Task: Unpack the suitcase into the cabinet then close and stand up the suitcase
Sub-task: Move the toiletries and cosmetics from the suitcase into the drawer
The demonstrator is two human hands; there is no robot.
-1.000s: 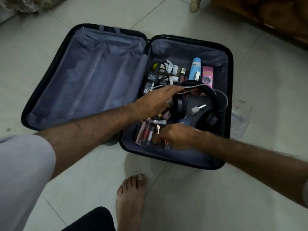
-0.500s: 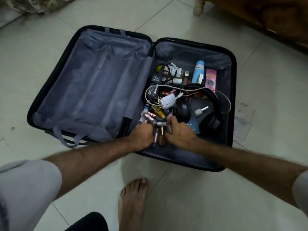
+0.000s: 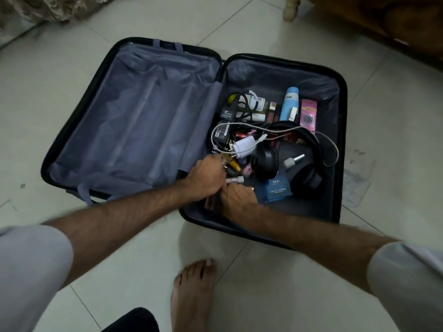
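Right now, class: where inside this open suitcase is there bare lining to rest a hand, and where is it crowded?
Bare: the whole left half of the suitcase; the far strip behind the blue spray can; the near-right corner past the blue cologne box. Crowded: the middle, around the black headphones, the white charger, and both hands, left hand and right hand.

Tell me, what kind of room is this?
Probably a bedroom at home: an open suitcase lies on a tiled floor, with carved wooden furniture and patterned fabric nearby.
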